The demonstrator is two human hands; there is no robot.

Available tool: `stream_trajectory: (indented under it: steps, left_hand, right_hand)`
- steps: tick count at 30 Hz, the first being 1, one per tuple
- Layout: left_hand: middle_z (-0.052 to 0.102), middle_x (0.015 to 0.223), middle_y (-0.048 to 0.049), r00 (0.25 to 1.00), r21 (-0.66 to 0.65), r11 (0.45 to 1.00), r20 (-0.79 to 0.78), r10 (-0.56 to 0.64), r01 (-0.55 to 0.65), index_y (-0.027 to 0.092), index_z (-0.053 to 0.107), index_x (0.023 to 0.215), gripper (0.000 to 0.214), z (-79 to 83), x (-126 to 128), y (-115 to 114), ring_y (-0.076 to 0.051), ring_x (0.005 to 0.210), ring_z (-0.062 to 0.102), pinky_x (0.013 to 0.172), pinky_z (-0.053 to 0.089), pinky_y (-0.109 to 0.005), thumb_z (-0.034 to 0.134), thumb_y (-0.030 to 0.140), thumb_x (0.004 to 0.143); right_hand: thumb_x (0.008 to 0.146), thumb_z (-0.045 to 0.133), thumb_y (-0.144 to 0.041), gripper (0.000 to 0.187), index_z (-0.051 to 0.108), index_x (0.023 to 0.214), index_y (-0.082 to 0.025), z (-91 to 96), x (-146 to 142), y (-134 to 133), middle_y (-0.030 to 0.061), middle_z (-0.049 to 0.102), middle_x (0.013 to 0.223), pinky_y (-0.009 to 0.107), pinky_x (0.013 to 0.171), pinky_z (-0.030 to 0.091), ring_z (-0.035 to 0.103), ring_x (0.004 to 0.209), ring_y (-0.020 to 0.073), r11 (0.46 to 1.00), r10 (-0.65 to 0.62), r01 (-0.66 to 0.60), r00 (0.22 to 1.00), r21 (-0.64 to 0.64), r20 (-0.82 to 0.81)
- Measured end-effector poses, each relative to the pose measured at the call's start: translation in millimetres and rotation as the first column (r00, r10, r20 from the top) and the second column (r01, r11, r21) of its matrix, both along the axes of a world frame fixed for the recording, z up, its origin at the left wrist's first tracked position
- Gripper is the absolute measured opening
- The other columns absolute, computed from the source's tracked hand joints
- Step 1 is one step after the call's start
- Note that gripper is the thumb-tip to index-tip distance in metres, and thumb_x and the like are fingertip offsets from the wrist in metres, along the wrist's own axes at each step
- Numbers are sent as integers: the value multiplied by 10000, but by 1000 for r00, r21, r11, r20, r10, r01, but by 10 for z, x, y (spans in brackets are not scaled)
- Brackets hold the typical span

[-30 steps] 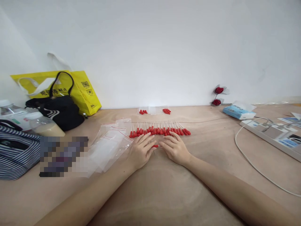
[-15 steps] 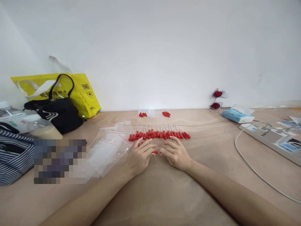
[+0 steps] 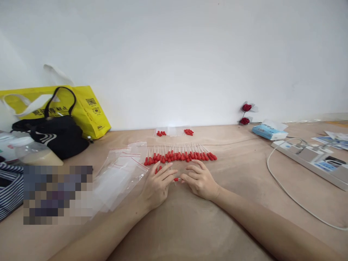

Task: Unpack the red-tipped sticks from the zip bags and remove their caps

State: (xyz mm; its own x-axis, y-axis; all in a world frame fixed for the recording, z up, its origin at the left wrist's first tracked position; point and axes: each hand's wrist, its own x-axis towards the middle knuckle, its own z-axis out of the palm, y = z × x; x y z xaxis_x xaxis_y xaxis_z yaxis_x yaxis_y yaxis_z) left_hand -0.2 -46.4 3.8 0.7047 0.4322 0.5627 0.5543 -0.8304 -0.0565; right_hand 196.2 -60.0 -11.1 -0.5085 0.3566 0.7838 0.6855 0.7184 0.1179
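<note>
My left hand [image 3: 160, 185] is closed in a pinch at one end of a small dropper, whose red rubber bulb [image 3: 176, 179] shows between my two hands. From the other side, the closed fingertips of my right hand [image 3: 202, 182] grip the same piece. Its clear part is mostly hidden by my fingers. Just beyond my hands lies a row of droppers [image 3: 179, 156], red bulbs toward me and thin clear tubes pointing away. A few more red bulbs [image 3: 158, 169] lie beside my left fingers, partly covered by them.
Clear zip bags [image 3: 116, 181] lie spread to the left. Near the wall, two groups of red bulbs [image 3: 188, 132] rest on clear plastic. A yellow bag [image 3: 95, 108], black bag [image 3: 62, 136] and bottle [image 3: 40, 154] stand left. Tissues [image 3: 269, 131], a power strip [image 3: 307, 159] and a cable [image 3: 288, 194] lie right.
The whole view has shifted slightly, with things now further left. Less of the red bulb shows between my fingertips, and a bit of clear tube has appeared beside it.
</note>
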Motion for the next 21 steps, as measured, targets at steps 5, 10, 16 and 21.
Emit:
stream_trajectory:
  steps: [5,10,16,21]
  left_hand:
    - [636,1061,-24,1000,-7,1000,-3,10,-10,191,595,900,299,19,7,-35,-195,1125,487,1031,155,-481,353,46,804]
    - [636,1063,-13,1000,-3,1000,6,-3,3,186,587,901,286,27,7,-40,-189,1125,486,1047,140,-472,356,49,803]
    - [636,1054,0,999,-21,999,0,-36,35,186,576,861,282,14,-8,-33,-192,1128,481,1051,146,-482,350,33,789]
    - [626,1021,-43,996,-25,1000,91,11,-9,169,562,849,234,-29,-118,45,-196,1094,492,997,279,-457,359,57,820]
  right_hand:
    - [838,466,-180,146,603,790,-191,-4,1,0,-8,634,616,416,967,312,564,804,141,999,27,-27,999,21,-29]
    - [836,473,-186,134,603,804,-190,-12,5,2,-7,649,642,404,951,330,568,809,143,999,35,-34,999,25,-21]
    - [841,455,-181,154,605,808,-197,5,7,-21,-8,645,632,396,929,346,565,808,150,998,53,-53,998,15,-36]
    - [847,430,-188,183,613,840,-185,-31,131,-3,13,612,610,375,822,398,550,751,162,997,-26,22,998,-67,-56]
